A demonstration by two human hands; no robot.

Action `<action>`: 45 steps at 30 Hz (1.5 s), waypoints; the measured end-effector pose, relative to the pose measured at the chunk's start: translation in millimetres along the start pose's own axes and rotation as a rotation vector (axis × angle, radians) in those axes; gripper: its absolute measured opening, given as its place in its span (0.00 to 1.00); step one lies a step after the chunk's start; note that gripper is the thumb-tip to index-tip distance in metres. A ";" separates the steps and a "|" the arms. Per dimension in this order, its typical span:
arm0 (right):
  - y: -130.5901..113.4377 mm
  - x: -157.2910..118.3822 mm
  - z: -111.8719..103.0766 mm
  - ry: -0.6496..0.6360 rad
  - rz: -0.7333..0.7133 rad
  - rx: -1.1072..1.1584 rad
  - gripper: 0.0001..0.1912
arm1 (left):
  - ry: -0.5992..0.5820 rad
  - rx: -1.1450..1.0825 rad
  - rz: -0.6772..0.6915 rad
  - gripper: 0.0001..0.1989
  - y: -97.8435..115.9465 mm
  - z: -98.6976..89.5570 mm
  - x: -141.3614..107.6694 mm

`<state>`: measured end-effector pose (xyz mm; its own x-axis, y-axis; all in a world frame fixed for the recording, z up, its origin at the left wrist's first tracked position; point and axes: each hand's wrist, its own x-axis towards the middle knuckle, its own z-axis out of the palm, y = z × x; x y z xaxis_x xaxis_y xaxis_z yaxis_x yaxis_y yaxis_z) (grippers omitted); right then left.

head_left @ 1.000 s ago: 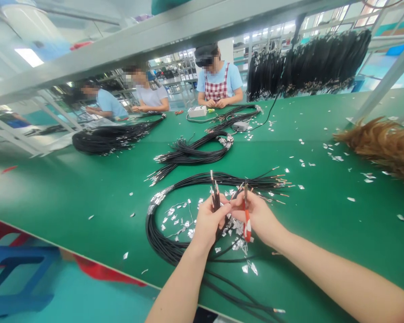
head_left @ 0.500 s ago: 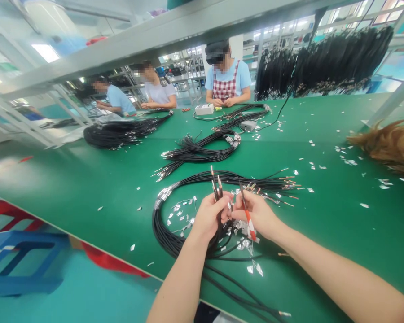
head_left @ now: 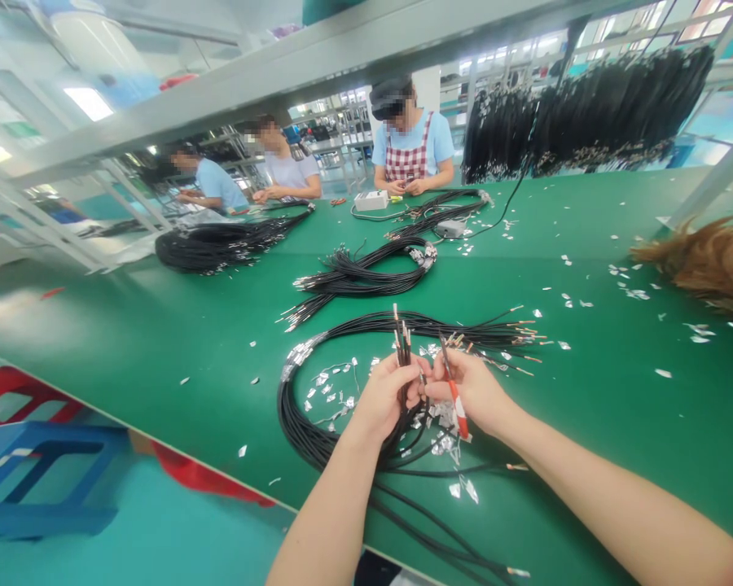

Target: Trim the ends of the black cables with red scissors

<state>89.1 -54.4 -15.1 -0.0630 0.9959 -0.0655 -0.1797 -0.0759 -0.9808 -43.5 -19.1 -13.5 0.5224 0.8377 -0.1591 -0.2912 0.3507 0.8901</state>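
Note:
My left hand (head_left: 386, 391) is closed around several black cables (head_left: 402, 346), whose stripped, silvery and coppery ends point upward. Close beside it, my right hand (head_left: 473, 391) grips a slim red-handled tool (head_left: 458, 407) with a dark pointed tip; its exact kind is unclear. The right fingertips also meet a cable end by the left fingers, where detail is too small to make out. Those cables belong to a looped black cable bundle (head_left: 293, 407) on the green table, bound with a silvery wrap (head_left: 299, 352). Scraps of foil (head_left: 445, 443) lie beneath my hands.
Further cable bundles (head_left: 372, 277) lie on the green table (head_left: 586, 505) ahead. Three people sit across it, one in a checked apron (head_left: 408, 157). Black cables (head_left: 616, 114) hang from a rack at the right. A blue stool (head_left: 54, 480) stands at lower left.
Both hands have shifted slightly right, with the cables and the red-handled tool still held. The held cable ends now stand closer together. The bundle on the table stays put.

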 end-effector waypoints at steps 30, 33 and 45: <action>-10.0 -34.8 -4.8 -0.132 0.037 -0.517 0.18 | 0.166 0.071 0.228 0.03 -4.0 10.7 -7.5; -14.6 -37.0 -2.2 -0.140 0.118 -0.429 0.18 | 0.196 0.126 0.266 0.03 -3.5 11.3 -8.4; -12.4 -40.7 3.7 -0.019 0.099 -0.282 0.15 | 0.229 0.092 0.290 0.03 -5.7 12.1 -7.3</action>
<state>90.2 -94.2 0.4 -0.0852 0.9830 -0.1627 0.1076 -0.1532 -0.9823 -36.0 -32.2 -12.2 0.2330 0.9722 0.0226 -0.3223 0.0552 0.9450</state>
